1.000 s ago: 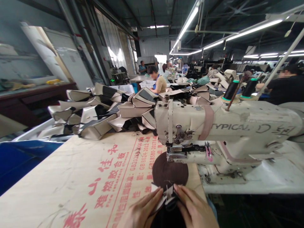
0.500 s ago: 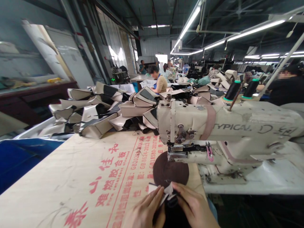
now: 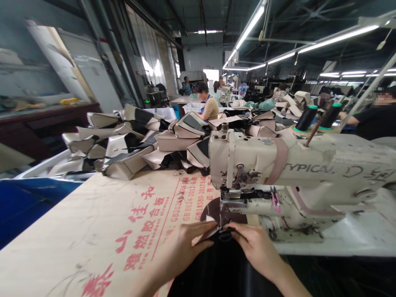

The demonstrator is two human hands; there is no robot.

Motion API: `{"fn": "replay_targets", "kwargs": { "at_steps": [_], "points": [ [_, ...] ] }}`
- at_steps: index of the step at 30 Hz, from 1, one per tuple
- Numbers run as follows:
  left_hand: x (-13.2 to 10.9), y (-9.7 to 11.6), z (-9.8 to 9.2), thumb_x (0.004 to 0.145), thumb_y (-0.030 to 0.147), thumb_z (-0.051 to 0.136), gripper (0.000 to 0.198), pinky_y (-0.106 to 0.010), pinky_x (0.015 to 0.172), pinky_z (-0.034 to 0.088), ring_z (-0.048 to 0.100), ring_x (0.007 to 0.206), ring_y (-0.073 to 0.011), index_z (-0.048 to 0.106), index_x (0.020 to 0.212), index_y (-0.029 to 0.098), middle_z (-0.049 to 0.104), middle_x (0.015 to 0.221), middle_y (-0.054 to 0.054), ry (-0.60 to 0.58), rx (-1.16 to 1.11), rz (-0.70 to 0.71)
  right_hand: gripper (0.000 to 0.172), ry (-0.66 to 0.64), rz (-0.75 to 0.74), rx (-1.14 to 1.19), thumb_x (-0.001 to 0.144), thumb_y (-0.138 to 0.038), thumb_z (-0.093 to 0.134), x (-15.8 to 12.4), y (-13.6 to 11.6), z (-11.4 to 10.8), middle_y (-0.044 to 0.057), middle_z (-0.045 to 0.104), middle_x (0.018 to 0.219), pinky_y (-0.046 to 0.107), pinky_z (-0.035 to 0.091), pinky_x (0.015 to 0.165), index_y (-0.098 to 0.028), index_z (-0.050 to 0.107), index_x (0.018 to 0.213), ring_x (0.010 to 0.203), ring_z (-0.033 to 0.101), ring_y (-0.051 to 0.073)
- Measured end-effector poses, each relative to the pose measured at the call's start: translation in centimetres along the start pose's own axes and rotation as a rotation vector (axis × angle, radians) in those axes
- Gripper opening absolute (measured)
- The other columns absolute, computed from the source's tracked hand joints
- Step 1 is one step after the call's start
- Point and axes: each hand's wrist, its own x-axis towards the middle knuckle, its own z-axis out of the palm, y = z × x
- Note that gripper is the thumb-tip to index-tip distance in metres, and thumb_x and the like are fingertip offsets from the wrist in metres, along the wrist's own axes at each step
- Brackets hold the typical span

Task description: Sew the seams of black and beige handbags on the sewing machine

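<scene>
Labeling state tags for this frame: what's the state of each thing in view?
left hand, pinching black fabric edge
right hand, pinching black fabric edge
sewing machine, needle position hidden
black fabric, edge held by machine head
thread cones, upright
sewn pieces, piled

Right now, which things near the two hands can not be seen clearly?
All in the head view.
Needle of the sewing machine: too small and dark under the machine's head.
Fingertips of the left hand and right hand: tucked into the dark fabric they pinch.
Dark fabric: lower part cut off by the bottom edge.
Brown round pad: partly hidden by the machine and both hands.
</scene>
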Motion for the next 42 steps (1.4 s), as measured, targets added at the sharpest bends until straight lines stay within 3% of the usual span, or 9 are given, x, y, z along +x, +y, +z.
{"fn": "replay_targets", "kwargs": {
  "at_steps": [3,10,15,18,22,25,32,36,42],
  "points": [
    [1.2,-0.4,0.0,0.082,0.025,0.055,0.029,-0.026,0.087,0.050,0.064,0.096,-0.0162,0.063,0.109,0.028,0.069,0.104,0.002,-0.025,-0.039,0.034,0.026,-0.057,0.008,-0.004,0.090,-0.021,0.044,0.4,0.6,-0.1,0.001,0.066,0.094,0.025,0.050,0.082,-0.023,0.061,0.109,0.087,0.062,0.014],
    [1.5,-0.5,-1.5,0.087,0.029,0.048,0.025,-0.022,0.079,0.050,0.064,0.088,-0.0142,0.065,0.106,0.029,0.069,0.098,0.000,-0.236,-0.174,0.062,0.027,-0.126,-0.183,-0.076,0.093,-0.019,0.038,0.1,0.9,-0.3,0.006,0.058,0.108,0.026,0.046,0.089,-0.019,0.054,0.114,0.101,0.053,0.014],
    [1.2,1.3,-0.4,0.077,0.048,0.058,0.032,-0.023,0.069,0.048,0.060,0.082,-0.0164,0.064,0.095,0.023,0.064,0.092,-0.003,-0.143,-0.007,0.061,0.024,-0.125,-0.170,-0.134,0.092,-0.015,0.035,-0.4,1.1,0.2,0.005,0.060,0.092,0.025,0.047,0.074,-0.018,0.052,0.109,0.084,0.056,0.014],
    [1.6,2.5,1.1,0.086,0.043,0.046,0.028,-0.022,0.060,0.040,0.054,0.069,-0.0145,0.058,0.075,0.020,0.060,0.074,-0.001,-0.066,0.118,-0.003,0.018,-0.088,-0.181,-0.151,0.092,-0.018,0.036,-0.5,0.8,0.6,0.004,0.059,0.082,0.025,0.045,0.066,-0.017,0.053,0.095,0.075,0.056,0.015],
    [2.9,2.4,2.0,0.089,0.041,0.033,0.038,-0.020,0.053,0.031,0.044,0.058,-0.0103,0.045,0.062,0.017,0.046,0.060,0.003,-0.201,-0.105,-0.231,0.023,-0.037,-0.200,-0.245,0.092,-0.021,0.036,-0.5,0.3,0.7,0.002,0.053,0.069,0.024,0.040,0.056,-0.017,0.051,0.075,0.063,0.052,0.014],
    [3.8,1.6,1.6,0.085,0.048,0.036,0.041,-0.020,0.047,0.024,0.032,0.054,-0.0085,0.036,0.057,0.018,0.031,0.056,0.005,-0.352,-0.275,-0.337,0.023,-0.059,-0.191,-0.254,0.092,-0.021,0.036,-0.5,0.2,0.8,0.002,0.053,0.070,0.024,0.039,0.056,-0.017,0.051,0.075,0.063,0.052,0.013],
    [4.8,1.4,0.9,0.081,0.055,0.036,0.044,-0.021,0.046,0.020,0.025,0.053,-0.0086,0.034,0.057,0.018,0.027,0.057,0.005,-0.503,-0.325,-0.389,0.007,0.005,-0.031,-0.032,0.090,-0.021,0.045,-1.5,0.8,1.2,0.001,0.058,0.082,0.021,0.046,0.067,-0.019,0.050,0.093,0.075,0.057,0.012],
    [5.0,1.5,1.2,0.079,0.056,0.040,0.045,-0.022,0.047,0.019,0.024,0.052,-0.0083,0.033,0.055,0.018,0.026,0.055,0.005,-0.509,-0.371,-0.382,0.021,-0.031,-0.080,-0.058,0.091,-0.018,0.040,-1.6,0.8,0.9,0.003,0.057,0.097,0.025,0.047,0.081,-0.021,0.044,0.111,0.090,0.055,0.014],
    [5.3,0.5,1.9,0.075,0.057,0.047,0.046,-0.022,0.046,0.017,0.023,0.051,-0.0075,0.037,0.054,0.017,0.028,0.053,0.006,-0.514,-0.571,-0.367,0.015,-0.103,-0.129,-0.195,0.091,-0.013,0.037,-0.5,0.2,0.3,0.004,0.054,0.090,0.029,0.046,0.075,-0.019,0.048,0.098,0.085,0.051,0.016]
  ]
}}
